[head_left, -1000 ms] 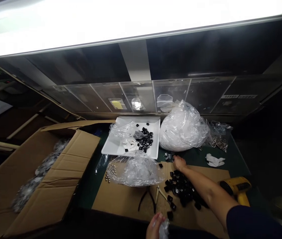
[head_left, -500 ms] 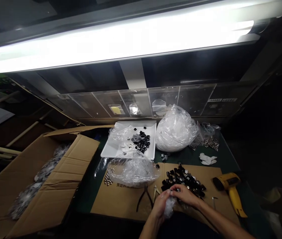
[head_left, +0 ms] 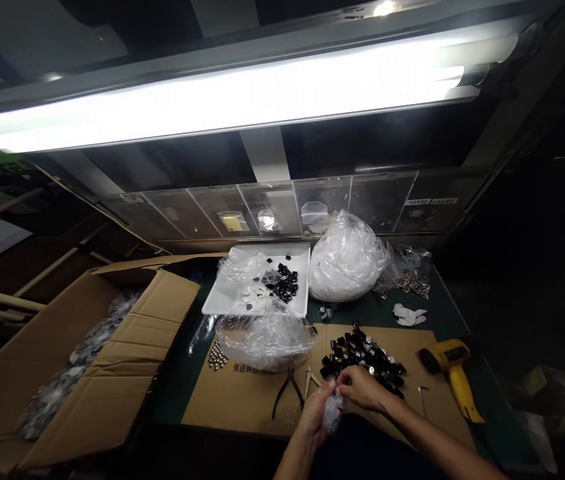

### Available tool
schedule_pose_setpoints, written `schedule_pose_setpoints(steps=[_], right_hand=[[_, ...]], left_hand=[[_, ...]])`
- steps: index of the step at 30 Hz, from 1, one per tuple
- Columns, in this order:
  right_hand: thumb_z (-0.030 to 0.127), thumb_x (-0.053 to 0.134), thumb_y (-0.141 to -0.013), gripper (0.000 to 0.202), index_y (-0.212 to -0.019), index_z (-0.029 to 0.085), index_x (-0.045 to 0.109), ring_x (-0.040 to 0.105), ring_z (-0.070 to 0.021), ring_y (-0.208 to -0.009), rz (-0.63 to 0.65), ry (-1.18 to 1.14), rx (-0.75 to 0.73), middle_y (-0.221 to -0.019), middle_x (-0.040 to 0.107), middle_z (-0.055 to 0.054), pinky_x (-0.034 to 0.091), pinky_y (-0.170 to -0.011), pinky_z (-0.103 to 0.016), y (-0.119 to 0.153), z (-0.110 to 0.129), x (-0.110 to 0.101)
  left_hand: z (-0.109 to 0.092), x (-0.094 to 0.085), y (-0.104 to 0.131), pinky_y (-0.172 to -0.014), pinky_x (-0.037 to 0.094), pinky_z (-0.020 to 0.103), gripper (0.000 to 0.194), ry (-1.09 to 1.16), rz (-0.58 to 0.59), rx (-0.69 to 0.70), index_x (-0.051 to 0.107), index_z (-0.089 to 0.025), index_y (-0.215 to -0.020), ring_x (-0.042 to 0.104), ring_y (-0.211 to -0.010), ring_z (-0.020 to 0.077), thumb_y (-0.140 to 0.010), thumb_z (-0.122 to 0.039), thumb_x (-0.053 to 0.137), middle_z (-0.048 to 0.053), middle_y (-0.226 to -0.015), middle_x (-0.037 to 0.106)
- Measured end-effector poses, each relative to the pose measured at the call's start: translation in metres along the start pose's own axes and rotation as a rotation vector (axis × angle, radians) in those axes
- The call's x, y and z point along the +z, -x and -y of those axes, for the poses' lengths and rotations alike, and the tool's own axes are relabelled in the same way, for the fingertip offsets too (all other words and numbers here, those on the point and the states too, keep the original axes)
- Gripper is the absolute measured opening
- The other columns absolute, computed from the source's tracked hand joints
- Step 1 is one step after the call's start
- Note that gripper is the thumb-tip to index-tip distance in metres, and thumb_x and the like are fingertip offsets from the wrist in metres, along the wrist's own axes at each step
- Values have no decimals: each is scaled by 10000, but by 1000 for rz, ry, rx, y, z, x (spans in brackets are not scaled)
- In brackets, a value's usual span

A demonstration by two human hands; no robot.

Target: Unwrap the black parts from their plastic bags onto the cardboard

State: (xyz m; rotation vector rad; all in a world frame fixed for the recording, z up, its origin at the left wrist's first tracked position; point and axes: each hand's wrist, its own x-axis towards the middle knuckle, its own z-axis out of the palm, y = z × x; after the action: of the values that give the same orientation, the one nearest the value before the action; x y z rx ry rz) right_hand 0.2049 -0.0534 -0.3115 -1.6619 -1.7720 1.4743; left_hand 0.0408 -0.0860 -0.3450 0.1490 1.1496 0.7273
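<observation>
My left hand point(head_left: 316, 412) is closed around a small clear plastic bag point(head_left: 332, 413) near the front edge of the cardboard sheet point(head_left: 247, 400). Right beside it, my right hand point(head_left: 361, 387) pinches at the top of the bag, its fingertips close to the left thumb; whether a small part sits between them is too small to tell. Just behind the right hand lies a pile of black parts point(head_left: 362, 353). Pliers with dark handles point(head_left: 288, 393) and a pale-handled tool point(head_left: 310, 381) lie left of the hands.
A yellow heat gun point(head_left: 455, 377) and a hex key point(head_left: 422, 400) lie right. Behind are a white tray point(head_left: 217, 297), a large plastic bag point(head_left: 347, 260), a crumpled bag point(head_left: 267, 340) and a white glove point(head_left: 409, 315). An open carton point(head_left: 127, 373) stands left; a lamp point(head_left: 242, 93) hangs above.
The camera view has shifted slightly, so the right-side objects appear farther left. Both hands stay together at the small bag, with the right fingers bent a little differently.
</observation>
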Motion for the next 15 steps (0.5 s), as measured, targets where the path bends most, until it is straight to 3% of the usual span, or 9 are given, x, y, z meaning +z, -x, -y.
schedule_pose_setpoints(steps=[3,9,15], right_hand=[[290,589,-774,177,-743,179,724,609,-157,-670,40,-36,14,-716,715,-17,362,-589,-229,-2,-6,4],[355,541,-839,241,-738,169,658,548,-133,-625,-8,10,-35,-692,675,-7,321,-551,-226,3,-7,-1],[306,563,-800,179,-696,167,603,544,-138,-664,-156,-170,-30,-704,644,-4,379,-610,-230,6,-11,-6]], left_hand=[[-1,1,5,-390,410,190,353,-40,-2,-14,622,-120,-889,494,-404,79,-732,-395,780,-11,-583,585],[-5,7,7,-390,417,197,481,-25,58,-10,627,-117,-1100,530,-445,95,-727,-377,787,9,-663,639],[-5,8,1,-422,419,196,494,11,20,52,622,-111,-1058,536,-446,96,-699,-392,812,7,-636,634]])
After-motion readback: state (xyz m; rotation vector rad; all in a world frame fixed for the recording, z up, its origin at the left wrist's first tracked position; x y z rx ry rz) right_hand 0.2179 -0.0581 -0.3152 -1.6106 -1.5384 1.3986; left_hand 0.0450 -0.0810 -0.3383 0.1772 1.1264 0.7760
